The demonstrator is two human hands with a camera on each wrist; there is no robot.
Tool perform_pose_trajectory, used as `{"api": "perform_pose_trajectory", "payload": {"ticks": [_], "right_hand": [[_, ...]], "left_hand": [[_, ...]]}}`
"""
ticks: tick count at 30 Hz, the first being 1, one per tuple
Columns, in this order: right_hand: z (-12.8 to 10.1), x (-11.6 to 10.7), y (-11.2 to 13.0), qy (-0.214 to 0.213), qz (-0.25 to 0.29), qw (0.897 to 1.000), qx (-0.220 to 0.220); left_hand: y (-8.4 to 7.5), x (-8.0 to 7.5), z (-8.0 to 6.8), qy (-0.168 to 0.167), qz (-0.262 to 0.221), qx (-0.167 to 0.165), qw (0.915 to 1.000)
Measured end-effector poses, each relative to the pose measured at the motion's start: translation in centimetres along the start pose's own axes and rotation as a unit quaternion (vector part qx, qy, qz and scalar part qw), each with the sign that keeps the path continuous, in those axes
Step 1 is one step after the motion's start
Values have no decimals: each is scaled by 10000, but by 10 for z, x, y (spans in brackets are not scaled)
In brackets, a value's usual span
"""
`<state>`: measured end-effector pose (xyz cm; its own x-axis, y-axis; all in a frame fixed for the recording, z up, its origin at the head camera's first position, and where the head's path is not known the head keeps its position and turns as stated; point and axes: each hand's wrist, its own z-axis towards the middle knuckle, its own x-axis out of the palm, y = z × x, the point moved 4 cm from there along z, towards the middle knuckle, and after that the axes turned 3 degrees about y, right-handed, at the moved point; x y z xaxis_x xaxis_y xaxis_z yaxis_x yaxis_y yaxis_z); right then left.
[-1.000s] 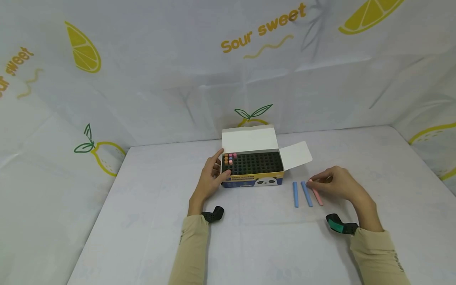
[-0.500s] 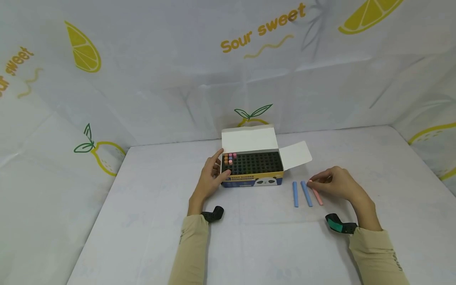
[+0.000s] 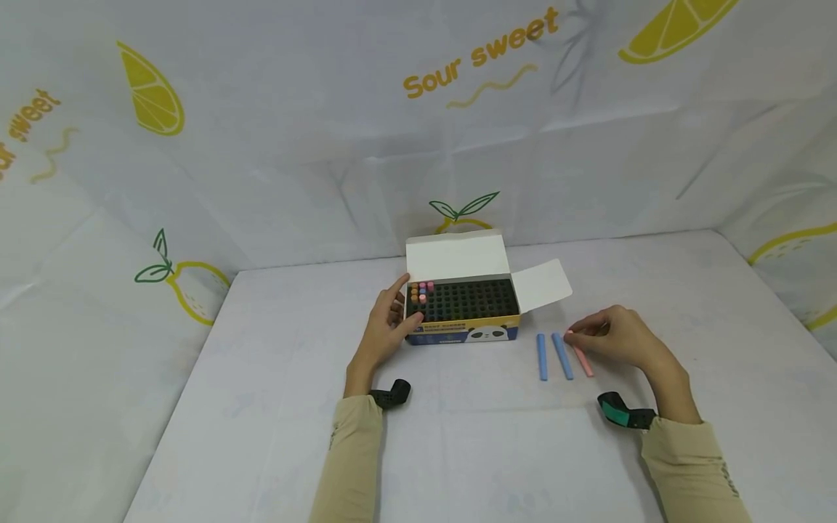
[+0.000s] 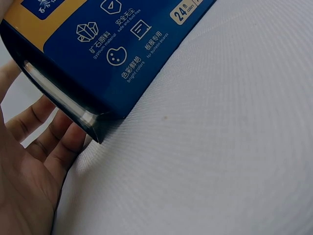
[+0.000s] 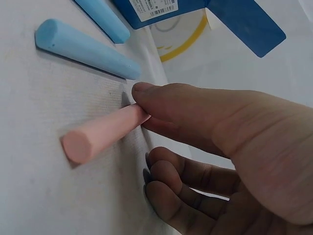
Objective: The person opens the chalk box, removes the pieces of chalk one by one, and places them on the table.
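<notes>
A chalk box (image 3: 467, 330), blue and yellow with a panda print, lies with its lid up; a few orange, pink and blue chalk sticks (image 3: 422, 290) stand in the left end of its black holed insert (image 3: 474, 299). My left hand (image 3: 382, 323) grips the box's left end, thumb at the front edge and forefinger at the back corner. To the box's right, my right hand (image 3: 617, 335) pinches the far end of a pink chalk stick (image 5: 105, 132) between thumb and forefinger. That stick lies on the white cloth. Two blue chalk sticks (image 3: 542, 357) lie beside it, to its left.
Behind the box its white lid (image 3: 456, 257) stands up, and a side flap (image 3: 543, 284) sticks out to the right. A white cloth (image 3: 458, 450) covers the table. A lemon-printed curtain (image 3: 294, 145) rises at the back.
Both hands, the box and the chalk sticks stay in nearly the same places; only a very slight shift of the view shows.
</notes>
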<state>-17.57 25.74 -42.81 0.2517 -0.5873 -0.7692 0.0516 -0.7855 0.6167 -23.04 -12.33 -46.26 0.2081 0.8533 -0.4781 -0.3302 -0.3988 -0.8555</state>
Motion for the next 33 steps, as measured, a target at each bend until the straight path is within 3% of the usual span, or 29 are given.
{"api": "perform_pose_trajectory", "payload": {"ticks": [12,19,24,33], "right_hand": [[-3,-3,-5,-155,12,9996,249],[-12,-20,-4,-878,156,9953,366],[-17,-33,6,-1634,537,9850,121],[-18,-42,38,-2779,1096,9533,-436]], "left_hand": [[2,1,-2,17,14,-36,10000],[0,1,-1,3,10,29,10000],[0,1,0,-22,-25,28,10000],[1,1,0,-9,12,-40,10000]]}}
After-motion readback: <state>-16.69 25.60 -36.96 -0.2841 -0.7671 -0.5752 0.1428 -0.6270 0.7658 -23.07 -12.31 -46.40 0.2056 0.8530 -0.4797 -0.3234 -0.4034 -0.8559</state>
